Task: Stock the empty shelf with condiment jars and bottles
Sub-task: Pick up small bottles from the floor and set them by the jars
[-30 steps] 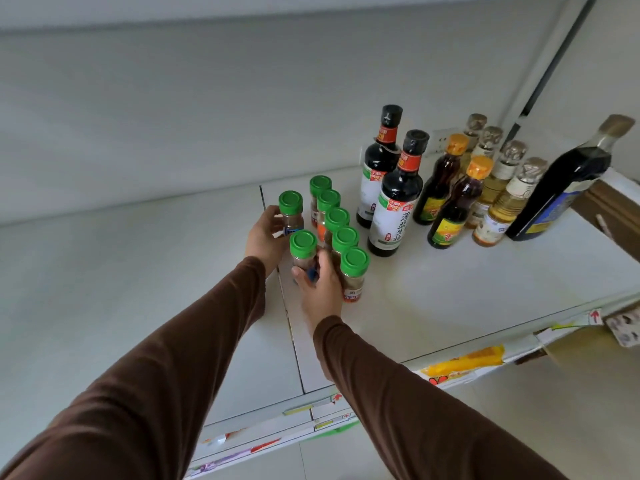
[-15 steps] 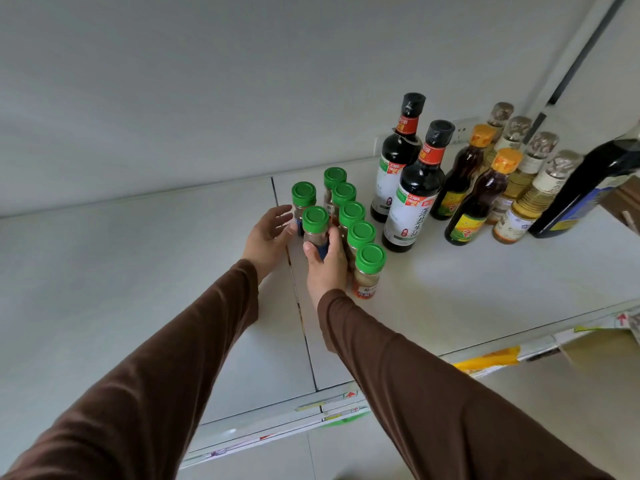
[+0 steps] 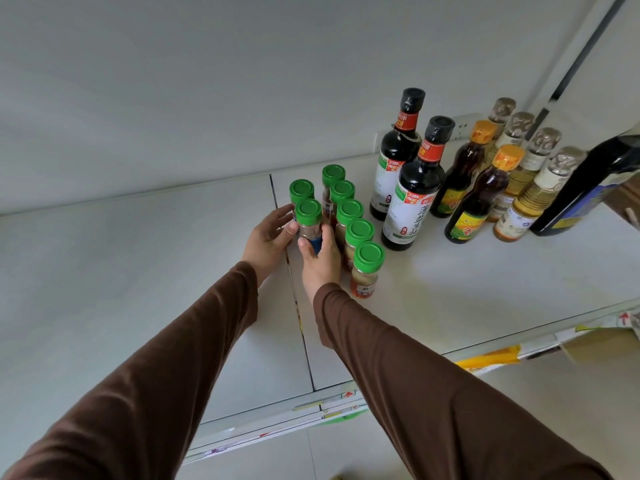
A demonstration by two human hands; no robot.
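Note:
Several green-lidded spice jars stand in two rows on the white shelf (image 3: 450, 289). The right row (image 3: 349, 211) runs front to back. The left row has a rear jar (image 3: 301, 190) and, just in front of it, a blue-labelled jar (image 3: 308, 212). My right hand (image 3: 320, 261) is closed around the lower part of the blue-labelled jar from the front. My left hand (image 3: 268, 237) lies on the shelf to the left, fingers apart, its fingertips against the sides of these two jars. The jars' bases are hidden by my hands.
Right of the jars stand two dark soy sauce bottles (image 3: 412, 199), two orange-capped bottles (image 3: 478, 202), several yellow oil bottles (image 3: 530, 209) and a large dark bottle (image 3: 588, 188). A seam (image 3: 301, 327) splits the shelf panels. Price strips (image 3: 485, 360) line the front edge.
My right hand has slid the blue-labelled jar back until it stands close in front of the rear jar. My left hand has let go of the rear jar and now rests alongside.

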